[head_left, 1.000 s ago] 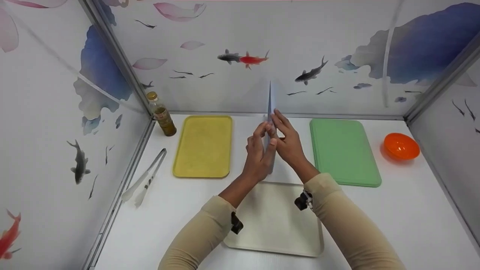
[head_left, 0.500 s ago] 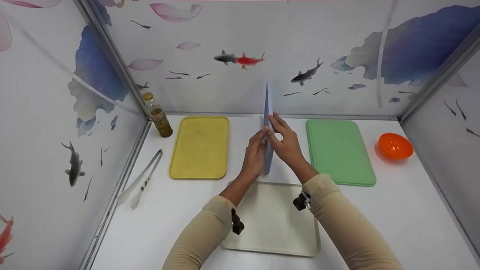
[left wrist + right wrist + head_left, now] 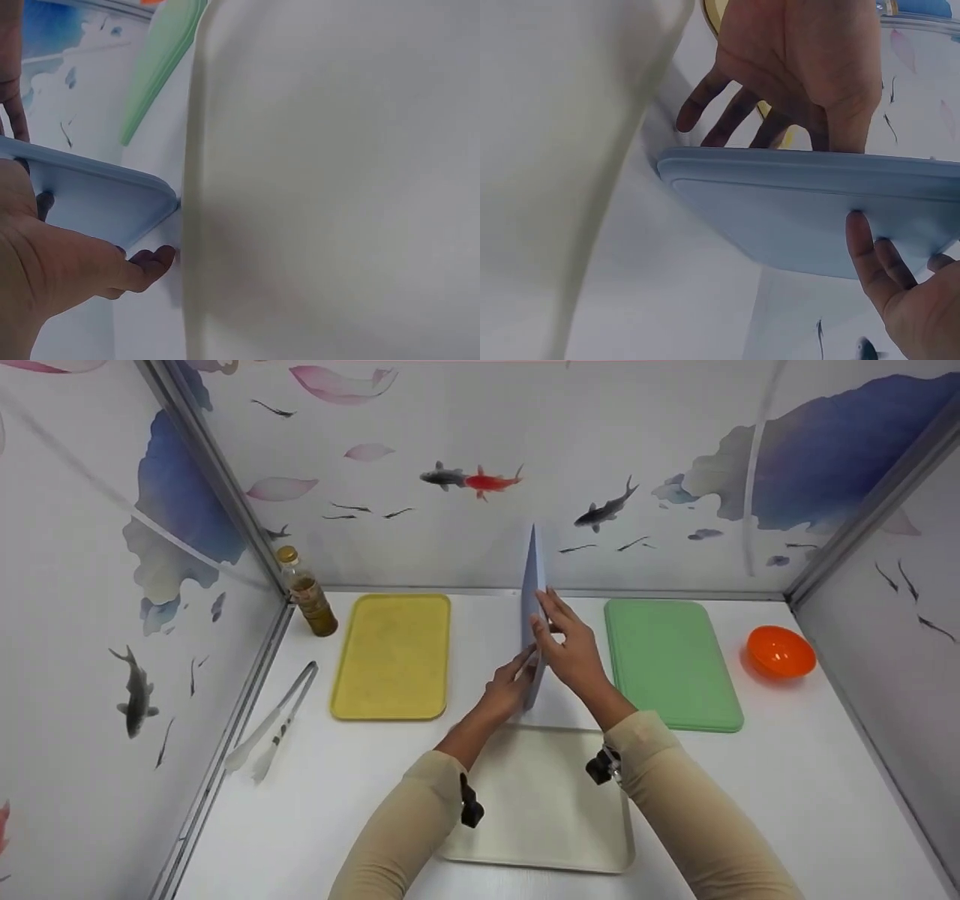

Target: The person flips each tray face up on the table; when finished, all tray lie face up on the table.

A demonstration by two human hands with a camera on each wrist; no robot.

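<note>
A light blue rectangular tray (image 3: 531, 585) stands on edge just beyond the cream tray (image 3: 555, 802), its narrow side toward me. My right hand (image 3: 576, 649) grips it, thumb on the left face and fingers on the right face. Low along the left face lies my left hand (image 3: 508, 690). In the right wrist view the left hand's fingers (image 3: 731, 116) are spread and fairly straight beside the blue tray (image 3: 765, 214), partly hidden behind it. The left wrist view shows its palm (image 3: 67, 266) close to the tray's face.
A yellow tray (image 3: 391, 656) lies left, with metal tongs (image 3: 274, 724) and an oil bottle (image 3: 311, 600) farther left. At right are a green tray (image 3: 671, 667) and an orange bowl (image 3: 780, 651). Printed wall panels (image 3: 450, 547) border the table.
My left hand has slid down toward me along the blue tray, and its fingers have left the upper edge. The tray has turned slightly, showing more of its left face. My right hand keeps its grip.
</note>
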